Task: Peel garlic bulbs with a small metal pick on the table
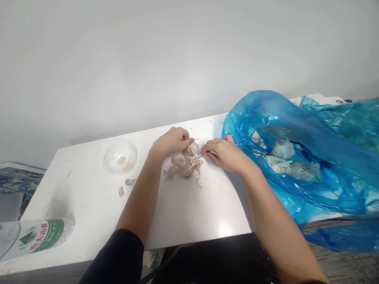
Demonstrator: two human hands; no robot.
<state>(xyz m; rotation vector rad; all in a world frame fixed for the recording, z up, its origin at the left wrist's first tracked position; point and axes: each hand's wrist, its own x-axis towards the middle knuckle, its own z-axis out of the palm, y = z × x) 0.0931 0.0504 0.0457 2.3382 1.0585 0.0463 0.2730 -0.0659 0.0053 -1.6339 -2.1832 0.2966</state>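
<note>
My left hand is curled on a pale papery garlic bulb, my right hand pinching a thin sliver against it. Torn papery skins are heaped just below that bulb, and more pale bulbs sit in a crumpled blue plastic bag to its right.

I'm watching through a single camera worn on the person's head, angled forward and down, so both forearms reach up into the frame from its bottom edge. It sits close above the left hand and right hand, which land near mid-frame. The bench runs aslant beneath them, a pale wall fills the view beyond the hands, and a blue plastic bag crowds in past the right hand.
</note>
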